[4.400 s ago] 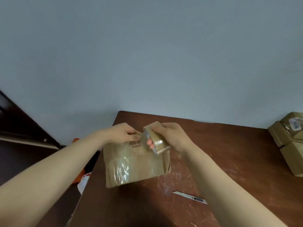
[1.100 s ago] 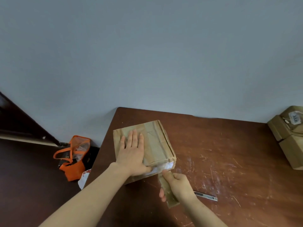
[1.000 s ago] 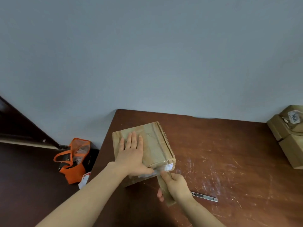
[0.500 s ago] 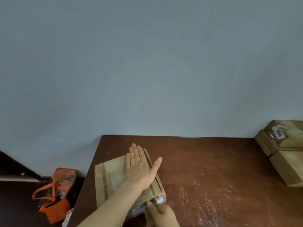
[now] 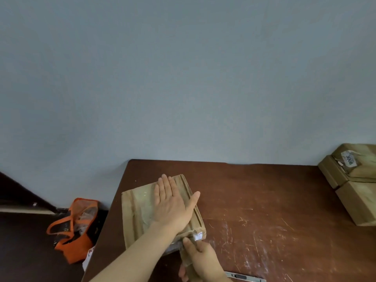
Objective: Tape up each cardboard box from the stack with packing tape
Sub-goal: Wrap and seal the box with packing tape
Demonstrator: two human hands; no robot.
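Slumping orange bag [image 5: 71,231]: on the floor at the table's 8 o'clock; something dark shows through its clear panel, but I cannot tell what.
Table [image 5: 274,200]: scuffed brown wood, carrying the boxes and the knife.
Cardboard box [image 5: 138,210]: flat on the table's left part, at 11 o'clock from the person; closed, contents unseen. I judge it light and shallow, with softened, creased card that would dent under a hard squeeze. Its glossy taped patches look slippery. It is best held by a spread palm on top or by opposite edges.
Left hand [image 5: 173,206]: laid flat on the box top, fingers straight, thumb splayed toward 2 o'clock over the right edge; pressing, not clasping.
Right hand [image 5: 203,259]: at the box's 5 o'clock corner, fingers wrapped round the tape roll [image 5: 185,260], thumb against the near wall.
Utility knife [image 5: 244,279]: lying loose at the right hand's 4 o'clock.
Stacked boxes [image 5: 358,200]: at the table's 3 o'clock edge, well apart from the work; closed, top one labelled, contents hidden.
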